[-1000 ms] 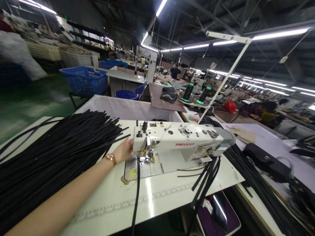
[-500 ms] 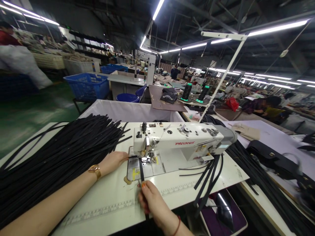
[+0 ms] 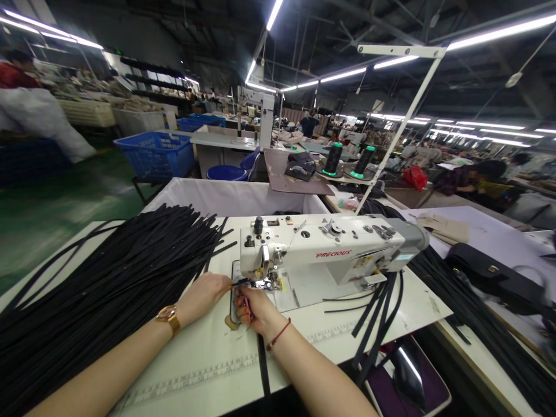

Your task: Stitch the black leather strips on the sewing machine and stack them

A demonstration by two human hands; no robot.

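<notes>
Pile of black straps (image 3: 117, 272), one, large, loosely layered, across the left of the pale table (image 3: 204, 362). Blue basket (image 3: 154, 155), one, slatted, on a stand behind the pile. Left hand (image 3: 206, 296), gold watch (image 3: 168, 316) at the wrist; thumb and fingertips pinching the tip of a narrow black strip (image 3: 238, 282), which lies beside the needle area of the machine. Right hand (image 3: 257, 310), red bracelet (image 3: 278, 335) at the wrist; fingers curled around a small pink item (image 3: 247, 307), mostly hidden, just in front of the presser foot. Black strap (image 3: 263, 365), one, emerging below the right hand, laid across a printed scale (image 3: 226, 368) to the table's front edge; whether it joins the strip cannot be told. Sewing machine (image 3: 304, 252), white, lettered PRECIOUS in red. Thread spools (image 3: 333, 159), two, black, green-based, behind the machine. Strap bundle (image 3: 377, 324), black, hanging over the front edge at right. Black bag (image 3: 490, 269), one, with metal clasp, on the adjoining surface.
</notes>
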